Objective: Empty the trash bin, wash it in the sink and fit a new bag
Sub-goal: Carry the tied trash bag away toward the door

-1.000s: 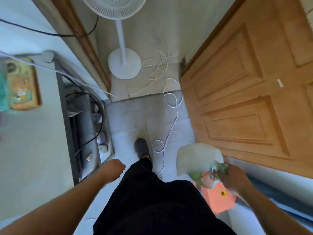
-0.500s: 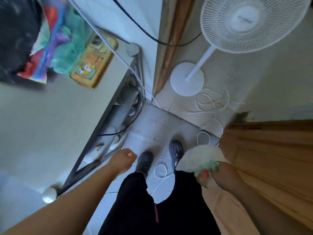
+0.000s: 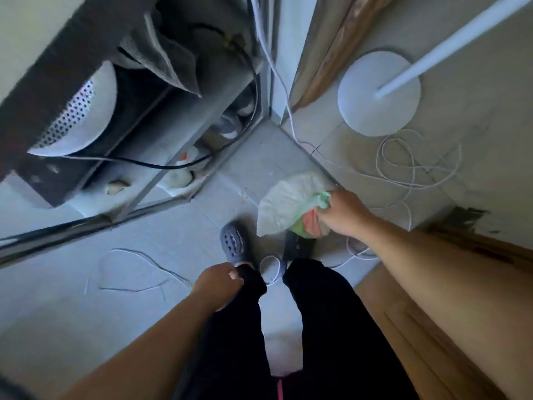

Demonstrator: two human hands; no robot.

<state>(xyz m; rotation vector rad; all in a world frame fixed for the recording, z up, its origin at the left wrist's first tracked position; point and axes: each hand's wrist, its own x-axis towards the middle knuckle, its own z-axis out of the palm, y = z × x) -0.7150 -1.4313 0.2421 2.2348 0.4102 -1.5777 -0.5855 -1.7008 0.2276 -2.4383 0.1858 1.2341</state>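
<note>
Item: filled trash bag [image 3: 284,207], hung above the floor [image 3: 161,235], neck bunched tight in the right grip [image 3: 343,215]; left grip [image 3: 216,284] loosely curled, empty; advice: carry it high, clear of the loose white cable [image 3: 403,168].

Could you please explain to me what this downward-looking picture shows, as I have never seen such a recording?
There is no machine here: a person wears one wide-angle camera on the head, so you look down past their arms and black trousers to the floor. The right hand grips a crumpled pale bag with green and orange showing in it. The left hand hangs loosely curled, holding nothing. On the floor are a loose white cable and a fan's round white base; a wooden door is at right.
</note>
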